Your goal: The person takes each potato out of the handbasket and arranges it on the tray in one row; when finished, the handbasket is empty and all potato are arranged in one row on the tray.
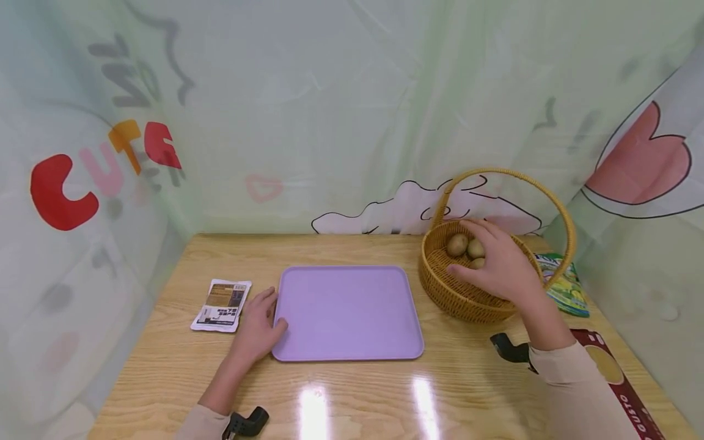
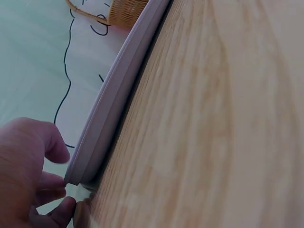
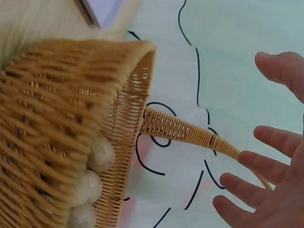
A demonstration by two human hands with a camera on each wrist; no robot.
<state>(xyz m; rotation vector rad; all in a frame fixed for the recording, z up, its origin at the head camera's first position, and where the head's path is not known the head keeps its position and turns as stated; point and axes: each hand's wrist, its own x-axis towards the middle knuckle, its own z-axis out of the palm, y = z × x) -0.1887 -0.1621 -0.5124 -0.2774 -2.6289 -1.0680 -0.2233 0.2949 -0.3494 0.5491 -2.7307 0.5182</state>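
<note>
My right hand [image 1: 497,263] hangs over the wicker basket [image 1: 451,296] with thumb and fingers spread, nothing in its grasp. Inside the basket lie several round, pale brown potatoes [image 1: 457,245], partly covered by that hand in the head view. The right wrist view shows the same potatoes [image 3: 101,154] through the basket's opening, with the spread fingers [image 3: 273,168] apart from them. At the left side of the purple tray [image 1: 346,311] rests my left hand [image 1: 257,330], its thumb over the rim and its fingers loosely bent by the edge. The tray's surface is bare.
Left of the tray lies a white and brown packet [image 1: 222,305]. A green packet [image 1: 563,284] sits partly behind the basket, and a dark red package [image 1: 616,379] lies by the right sleeve. The basket's tall handle [image 1: 569,232] arches above it. A printed curtain [image 1: 308,122] hangs behind the table.
</note>
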